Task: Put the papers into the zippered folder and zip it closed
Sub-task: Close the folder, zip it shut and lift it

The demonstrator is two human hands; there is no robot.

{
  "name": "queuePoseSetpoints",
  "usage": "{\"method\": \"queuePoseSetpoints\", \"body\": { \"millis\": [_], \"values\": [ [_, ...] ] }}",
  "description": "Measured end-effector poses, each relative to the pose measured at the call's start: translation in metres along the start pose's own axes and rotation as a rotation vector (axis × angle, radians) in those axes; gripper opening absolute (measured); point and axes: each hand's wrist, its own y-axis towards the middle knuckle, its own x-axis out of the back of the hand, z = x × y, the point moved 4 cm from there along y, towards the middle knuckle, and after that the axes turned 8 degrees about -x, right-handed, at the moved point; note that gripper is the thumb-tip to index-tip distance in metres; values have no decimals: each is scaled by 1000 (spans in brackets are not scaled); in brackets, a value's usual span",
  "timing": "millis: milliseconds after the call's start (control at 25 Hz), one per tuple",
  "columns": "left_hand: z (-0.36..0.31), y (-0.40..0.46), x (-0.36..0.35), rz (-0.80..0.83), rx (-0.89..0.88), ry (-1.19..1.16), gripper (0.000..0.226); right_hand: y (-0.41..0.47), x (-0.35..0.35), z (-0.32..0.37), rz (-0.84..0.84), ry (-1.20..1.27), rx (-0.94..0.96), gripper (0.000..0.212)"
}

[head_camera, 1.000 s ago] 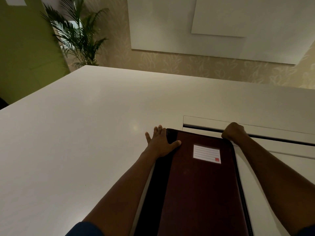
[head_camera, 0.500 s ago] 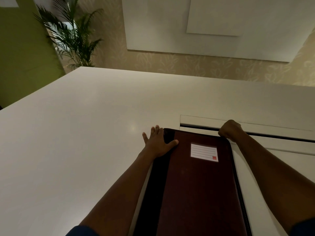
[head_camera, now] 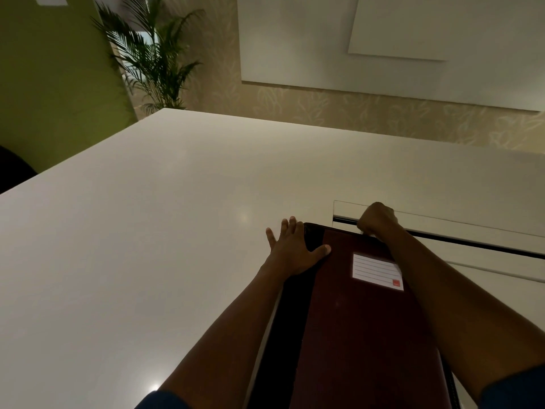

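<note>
A wide white table (head_camera: 147, 261) fills most of the view, backed by a wall papered in a pale leaf pattern and hung with large white panels (head_camera: 383, 45). A potted palm (head_camera: 150, 54) is seen at the far left corner, beside a green wall (head_camera: 50, 84). A long cable slot with a raised flap (head_camera: 472, 240) is cut into the table surface, just beyond the knuckles of the right hand.

The zippered folder (head_camera: 362, 335), dark maroon with a black spine strip, lies flat and closed on the table and runs from the lower edge of the view up to the fingertips of both hands. A white lined label with a small red mark (head_camera: 376, 270) is fixed to its cover, between the left thumb and the right wrist.

The left hand (head_camera: 295, 249) is laid flat on the folder's far left corner, its fingers spread apart: the thumb is pressed onto the cover, while the other fingers reach past the corner onto the bare table. The right hand (head_camera: 377, 219) is curled into a closed fist at the folder's far edge, toward its right end. What is pinched inside those fingers is hidden; the zip pull itself cannot be made out. The black zip track is seen along the folder's right side, under the right forearm. Dark blue sleeves show at the bottom edge. No loose papers are visible.
</note>
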Motion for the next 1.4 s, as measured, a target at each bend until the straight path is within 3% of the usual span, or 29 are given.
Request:
{"method": "queuePoseSetpoints", "body": {
  "millis": [640, 920, 1200, 1400],
  "values": [
    [4, 5, -5, -19, 2, 11, 113, -25, -30, 63, 3, 133, 111, 15],
    [2, 5, -3, -28, -11, -8, 101, -47, -36, 85, 36, 165, 144, 6],
    [0, 2, 5, 7, -23, 4, 96, -67, -34, 61, -5, 325, 375, 19],
    [-5, -3, 10, 23, 29, 2, 88, -82, -28, 15, -145, 226, 502, 22]
  ]
}}
